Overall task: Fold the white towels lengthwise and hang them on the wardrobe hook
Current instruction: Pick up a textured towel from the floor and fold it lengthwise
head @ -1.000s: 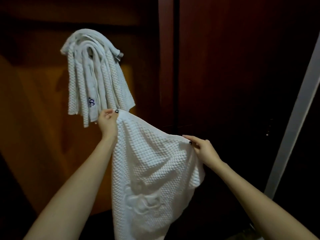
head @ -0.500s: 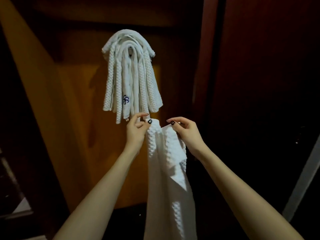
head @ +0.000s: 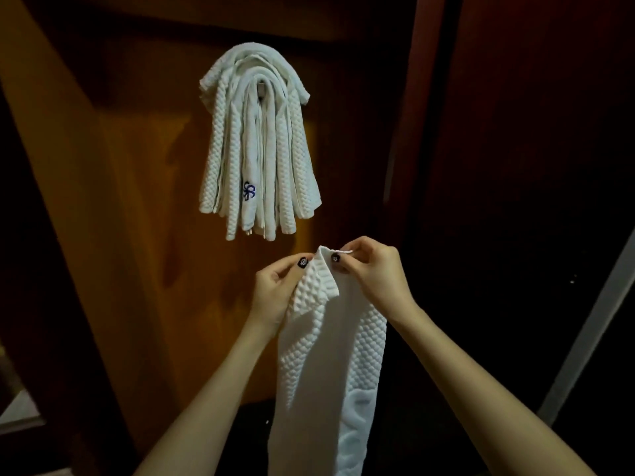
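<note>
A white waffle-textured towel [head: 330,365] hangs down from my two hands as a narrow folded strip. My left hand [head: 276,293] grips its upper left edge, thumb on the front. My right hand [head: 372,269] pinches the top corner between thumb and fingers. The two hands are close together at the towel's top. Above them, several folded white towels [head: 257,146] drape over the wardrobe hook [head: 262,86], which is almost hidden under them; one bears a blue embroidered mark.
The hook is on a brown wooden wardrobe panel [head: 144,207]. A dark reddish door [head: 515,166] stands to the right, with a pale strip [head: 591,331] slanting at the far right. The lower left is dark.
The towel was spread wide between my hands; my hands have come together, bringing the top corners together, and it now hangs as a narrow strip. The view has shifted, putting the hook more central.
</note>
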`<state>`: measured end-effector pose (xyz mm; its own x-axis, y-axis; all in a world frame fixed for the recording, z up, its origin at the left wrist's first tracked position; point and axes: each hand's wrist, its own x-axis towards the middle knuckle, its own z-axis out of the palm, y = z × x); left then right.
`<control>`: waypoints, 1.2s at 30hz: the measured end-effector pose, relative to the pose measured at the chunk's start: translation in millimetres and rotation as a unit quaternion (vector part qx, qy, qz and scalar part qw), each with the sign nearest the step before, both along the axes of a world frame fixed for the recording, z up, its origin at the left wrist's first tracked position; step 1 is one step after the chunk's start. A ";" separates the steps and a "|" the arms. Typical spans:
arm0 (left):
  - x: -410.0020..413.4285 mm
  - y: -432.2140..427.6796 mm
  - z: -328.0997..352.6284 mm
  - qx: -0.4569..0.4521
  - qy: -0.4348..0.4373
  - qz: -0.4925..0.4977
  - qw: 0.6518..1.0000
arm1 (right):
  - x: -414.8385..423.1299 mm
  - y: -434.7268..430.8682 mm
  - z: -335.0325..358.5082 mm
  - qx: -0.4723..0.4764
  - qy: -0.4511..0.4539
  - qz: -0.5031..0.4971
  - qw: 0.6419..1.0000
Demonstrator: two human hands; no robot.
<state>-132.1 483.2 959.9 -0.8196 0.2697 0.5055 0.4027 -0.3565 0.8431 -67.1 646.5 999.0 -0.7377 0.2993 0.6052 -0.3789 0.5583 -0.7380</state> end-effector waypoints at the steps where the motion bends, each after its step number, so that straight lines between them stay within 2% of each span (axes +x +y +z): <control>1: 0.9 1.3 -0.7 0.008 -0.005 0.015 1.000 | -0.9 -0.5 0.1 -0.002 0.008 -0.003 1.000; 5: 0.2 3.3 4.4 -0.003 -0.004 0.071 0.997 | -2.9 -1.8 1.0 0.040 0.037 -0.041 0.998; 9: 3.6 9.3 8.6 -0.054 0.065 0.053 0.995 | -7.4 -6.9 3.6 0.082 0.039 -0.095 0.991; 13: 5.9 13.4 4.4 -0.111 0.085 0.061 0.988 | -11.7 -11.9 7.4 0.128 0.054 -0.125 0.982; 17: 4.7 9.6 3.9 -0.132 0.096 0.071 0.984 | -12.0 -9.7 2.3 0.151 0.074 -0.111 0.979; 21: 10.5 13.0 -6.9 -0.203 0.160 0.082 0.962 | -9.3 -6.7 -12.4 0.125 0.111 -0.081 0.983; 24: 13.9 17.7 -11.7 -0.155 0.141 0.129 0.969 | -5.4 -6.5 -23.1 0.094 0.116 -0.051 0.987; 29: 15.8 20.8 -15.7 -0.108 0.105 0.126 0.981 | 4.5 -4.1 -33.8 0.078 0.115 -0.026 0.990; 32: 18.7 23.5 -18.6 -0.047 0.050 0.098 0.993 | 6.3 2.4 -33.1 0.128 0.105 -0.045 0.985; 34: 15.7 24.4 -21.8 -0.044 0.044 0.090 0.994 | 6.0 8.2 -30.9 0.168 0.103 -0.060 0.979; 36: 15.2 25.1 -22.1 -0.035 0.024 0.065 0.997 | 7.1 13.6 -29.1 0.194 0.077 -0.016 0.978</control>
